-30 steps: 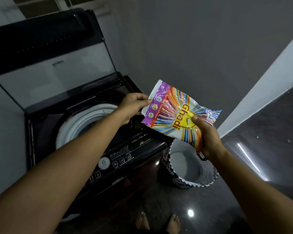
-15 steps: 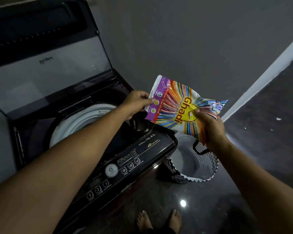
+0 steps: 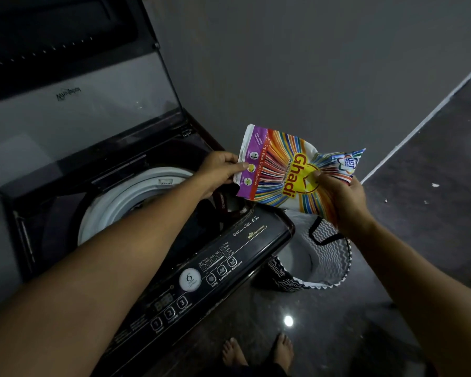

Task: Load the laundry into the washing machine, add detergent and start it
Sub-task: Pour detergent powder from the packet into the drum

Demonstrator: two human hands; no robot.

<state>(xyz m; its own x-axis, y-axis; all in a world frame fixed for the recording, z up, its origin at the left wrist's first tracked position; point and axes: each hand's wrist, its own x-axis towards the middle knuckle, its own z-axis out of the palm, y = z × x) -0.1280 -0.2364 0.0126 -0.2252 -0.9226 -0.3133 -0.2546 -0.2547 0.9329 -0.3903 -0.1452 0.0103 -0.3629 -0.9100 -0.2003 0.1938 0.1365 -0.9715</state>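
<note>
View from a head cam, looking down in a dim room. Two bare forearms reach fwd, both holding a bright striped detergent packet point(image 3: 288, 175) marked "Ghadi", up in the air over the front right corner of a top-load washing machine point(image 3: 229, 257). Left hand point(image 3: 220, 171) grips the packet's purple left edge, its fingers point(image 3: 241, 167) pinching it w/ thumb on the printed face. Right hand point(image 3: 343, 197) holds the packet's lower right part, thumb pressed on the yellow centre, other fingers curled behind the packet. Packet lies tilted, its far right corner highest. Machine's lid point(image 3: 74, 104) stands raised, w/ a glass pane. Below it the white drum rim point(image 3: 125, 197) is open; dark laundry point(image 3: 201, 227) shows inside, partly hidden by the left arm. Control panel point(image 3: 196, 281) runs along the machine's front, w/ a round white dial marked 6 and numbered buttons 1, 2, 3. Just right of the machine, on the dark glossy floor point(image 3: 324, 336), stands a zigzag-patterned laundry basket point(image 3: 329, 257) w/ white lining. Bare feet point(image 3: 259, 349) show at the bottom edge. Grey wall point(image 3: 310, 63) behind.
</note>
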